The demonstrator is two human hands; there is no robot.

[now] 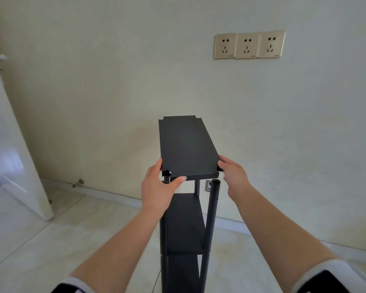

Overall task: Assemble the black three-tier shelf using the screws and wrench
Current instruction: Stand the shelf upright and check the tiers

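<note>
— Head view: which step is in hand?

— The top board [186,146] is being set onto the posts. It is gripped at its near corners: the left hand [159,187] is curled round the left corner, thumb under the edge; the right hand [232,176] is pressed to the right corner, apparently clasping it.

— And next?

— The corner notches must be lined up with the posts; the near right post [212,208] is seen just below the board, not yet seated.

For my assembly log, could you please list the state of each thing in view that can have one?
top shelf board: held at its near corners, not seated on every post
left hand: grips the near left corner
right hand: holds the near right corner
near right post: top end bare
middle shelf: mounted
door: open
</note>
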